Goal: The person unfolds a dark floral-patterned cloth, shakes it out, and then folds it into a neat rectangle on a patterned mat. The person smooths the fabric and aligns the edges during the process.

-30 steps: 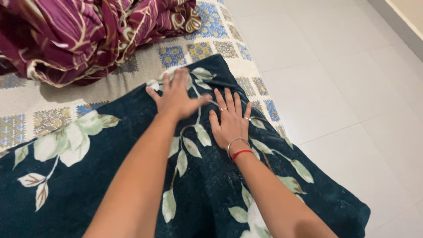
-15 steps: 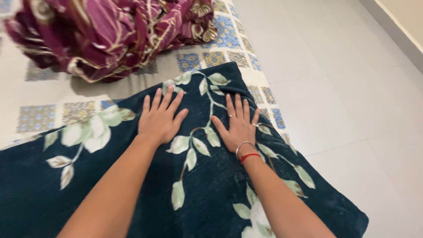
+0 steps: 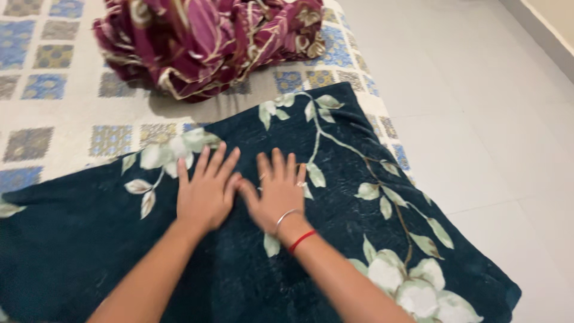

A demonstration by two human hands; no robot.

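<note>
In the head view, the dark teal plush blanket with pale leaf print [image 3: 335, 197] is being pressed by the left hand [image 3: 205, 194] and right hand [image 3: 276, 192], fingers spread wide and flat, side by side. Beyond the blanket, a crumpled maroon patterned cloth [image 3: 203, 42] is lying on the patchwork-printed bedsheet [image 3: 60, 113].

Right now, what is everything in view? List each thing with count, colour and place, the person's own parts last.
Blanket: one, dark teal with pale leaves and flowers, spread flat in the foreground.
Crumpled cloth: one, maroon with cream pattern, bunched at the top.
Bed sheet: one, cream with blue and yellow squares, under both.
Floor: pale tiles, on the right.
Bangle: one, silver, right wrist.
Thread: one, red, right wrist.
Left hand: flat on the blanket.
Right hand: flat on the blanket, thumb touching the left hand.
</note>
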